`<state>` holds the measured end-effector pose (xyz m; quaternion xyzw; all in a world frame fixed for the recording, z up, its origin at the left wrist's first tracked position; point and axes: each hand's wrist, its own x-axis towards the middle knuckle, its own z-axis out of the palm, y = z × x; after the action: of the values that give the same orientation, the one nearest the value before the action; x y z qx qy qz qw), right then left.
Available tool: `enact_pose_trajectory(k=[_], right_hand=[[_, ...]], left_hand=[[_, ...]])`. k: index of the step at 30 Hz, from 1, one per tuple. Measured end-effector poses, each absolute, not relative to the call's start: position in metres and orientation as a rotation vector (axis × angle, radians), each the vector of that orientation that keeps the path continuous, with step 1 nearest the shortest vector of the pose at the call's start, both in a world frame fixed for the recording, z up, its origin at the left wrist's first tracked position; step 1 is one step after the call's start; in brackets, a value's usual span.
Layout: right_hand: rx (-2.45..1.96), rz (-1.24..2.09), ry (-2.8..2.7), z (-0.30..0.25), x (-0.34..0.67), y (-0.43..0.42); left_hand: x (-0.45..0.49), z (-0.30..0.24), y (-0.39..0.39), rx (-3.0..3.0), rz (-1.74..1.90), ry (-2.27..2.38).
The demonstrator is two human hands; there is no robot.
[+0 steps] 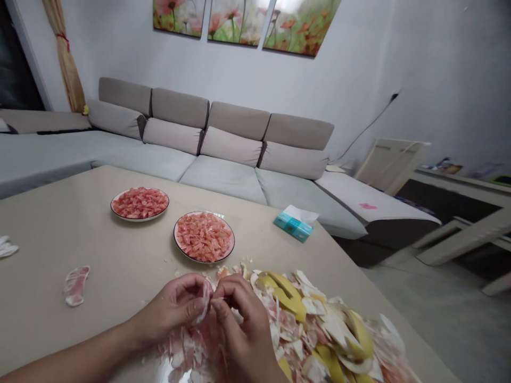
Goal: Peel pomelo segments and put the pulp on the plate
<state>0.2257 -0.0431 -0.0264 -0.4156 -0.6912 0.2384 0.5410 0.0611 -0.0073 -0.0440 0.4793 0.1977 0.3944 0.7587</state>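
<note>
Over the near part of the table, my left hand point(170, 311) is closed around a pinkish pomelo segment point(206, 299) with pale membrane. My right hand point(249, 330) meets it from the right, thumb and forefinger pinched at the segment's edge; the fingers partly hide what they grip. Beneath both hands lie torn pink-white membrane scraps point(189, 348). A heap of yellow and white pomelo peel point(331, 324) spreads to the right. Another pomelo segment point(76, 285) rests on the table at left. Beyond my hands, peeled pink pulp point(205, 236) fills one plate point(176, 243).
A second plate point(139, 218) of pulp stands farther back on the table point(131, 255). A blue tissue box point(294, 226) sits near the right edge. Something white point(6, 248) lies at far left. Behind the table runs a grey sofa point(223, 173).
</note>
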Motion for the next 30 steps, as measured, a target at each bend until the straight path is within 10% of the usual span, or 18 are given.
enact_pose_trajectory(k=[30], right_hand=[[-0.917, 0.313, -1.749, -0.0267, 0.2217, -0.049]], left_hand=[[0.0632, -0.0427, -0.0022, 0.757, 0.857, 0.391]])
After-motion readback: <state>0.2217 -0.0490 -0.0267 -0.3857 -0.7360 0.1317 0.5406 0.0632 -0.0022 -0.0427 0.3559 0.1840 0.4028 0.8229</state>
